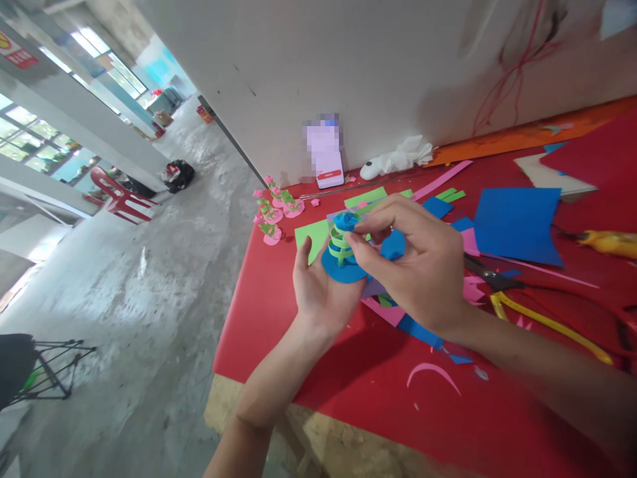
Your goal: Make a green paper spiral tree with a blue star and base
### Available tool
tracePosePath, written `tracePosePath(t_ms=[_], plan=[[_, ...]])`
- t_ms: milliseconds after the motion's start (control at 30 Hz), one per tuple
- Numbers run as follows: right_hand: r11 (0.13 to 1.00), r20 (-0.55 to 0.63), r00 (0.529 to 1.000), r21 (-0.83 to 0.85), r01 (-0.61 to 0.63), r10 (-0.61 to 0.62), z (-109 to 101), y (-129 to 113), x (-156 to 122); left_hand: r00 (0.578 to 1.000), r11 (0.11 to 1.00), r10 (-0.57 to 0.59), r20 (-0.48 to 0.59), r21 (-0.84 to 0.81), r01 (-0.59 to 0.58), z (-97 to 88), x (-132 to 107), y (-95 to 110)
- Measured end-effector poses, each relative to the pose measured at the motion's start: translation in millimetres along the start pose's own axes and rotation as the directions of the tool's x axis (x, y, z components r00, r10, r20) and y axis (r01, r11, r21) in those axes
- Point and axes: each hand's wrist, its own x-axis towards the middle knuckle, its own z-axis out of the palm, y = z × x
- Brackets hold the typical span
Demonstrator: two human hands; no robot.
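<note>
A handmade paper flower rests on the upturned palm of my left hand [323,292]. Its round blue base [336,265] lies across the palm, and a light green paper spiral stem [340,247] rises from it. The left thumb points up, apart from the flower; the other fingers are mostly hidden. On top of the stem sits a crumpled blue paper bloom [346,220]. My right hand [418,259] is closed, with thumb and index finger pinching the bloom's right side. Behind my hands lie green paper sheets [311,240], partly covered.
Finished pink paper flowers [273,211] stand at the table's left edge. A phone [326,153] leans on the wall beside a white tissue bundle [408,157]. Scissors [492,275], a blue sheet [517,222] and a yellow-handled tool [610,241] lie to the right on the red tabletop [358,392].
</note>
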Motion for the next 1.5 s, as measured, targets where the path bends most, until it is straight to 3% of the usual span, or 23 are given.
tracePosePath(t_ms=[733, 1033, 1500], plan=[[1.000, 0.002, 1.000, 0.010, 0.000, 0.000, 0.0, -0.4, 0.7, 0.999, 0.997, 0.037, -0.002, 0.068, -0.036, 0.0, -1.0, 0.8], [1.000, 0.000, 1.000, 0.009, -0.001, 0.001, -0.3, -0.4, 0.1, 1.000, 0.999, -0.006, -0.009, -0.052, 0.005, 0.9, -1.4, 0.8], [1.000, 0.007, 1.000, 0.006, -0.007, 0.007, 0.5, -0.4, 0.6, 1.000, 0.997, -0.015, 0.001, -0.072, 0.015, -0.1, -0.9, 0.5]])
